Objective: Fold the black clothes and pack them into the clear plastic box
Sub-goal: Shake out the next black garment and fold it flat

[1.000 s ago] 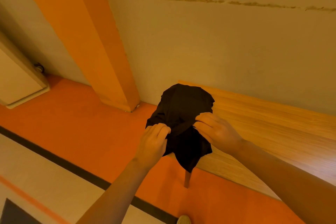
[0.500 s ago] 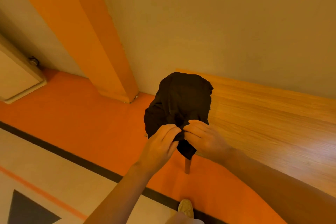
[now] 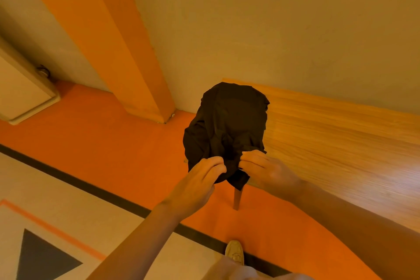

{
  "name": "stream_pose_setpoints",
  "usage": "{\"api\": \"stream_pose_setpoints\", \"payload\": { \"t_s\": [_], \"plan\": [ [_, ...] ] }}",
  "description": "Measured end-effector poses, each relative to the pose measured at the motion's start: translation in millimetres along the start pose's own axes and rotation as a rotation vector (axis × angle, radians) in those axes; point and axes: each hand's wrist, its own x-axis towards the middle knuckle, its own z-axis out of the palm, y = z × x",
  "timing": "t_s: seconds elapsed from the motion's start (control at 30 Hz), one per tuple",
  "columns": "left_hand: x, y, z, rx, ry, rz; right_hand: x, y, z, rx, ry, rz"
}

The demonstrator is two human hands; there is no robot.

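No text, label, brand or number can be read anywhere in view. The only mark is a dark triangle [image 3: 43,257] painted on the pale floor [image 3: 75,207], beside a thin orange line [image 3: 52,229]; it carries no lettering.

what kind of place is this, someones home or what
Hard to say for sure: probably an indoor activity or work room, not a home. The signs: an orange floor with painted lines, a slanted orange beam, and a plain wooden table against a bare wall.
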Motion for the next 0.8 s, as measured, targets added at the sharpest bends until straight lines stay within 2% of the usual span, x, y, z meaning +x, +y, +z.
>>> {"api": "stream_pose_setpoints", "payload": {
  "t_s": [0.2,0.47,0.67,0.8],
  "plan": [
    [-3,-3,-1,-0.007,-0.010,0.013,5,0,-7,-0.032,0.006,-0.012],
    [1,6,-7,-0.016,0.149,0.078,8,-3,-9,-0.023,-0.007,-0.013],
    [-1,5,-10,-0.012,0.136,-0.043,5,0,-19,0.063,-0.019,0.066],
    [4,0,-21,-0.038,0.185,-0.192,1,10,-30,0.114,-0.049,0.160]
  ]
}}
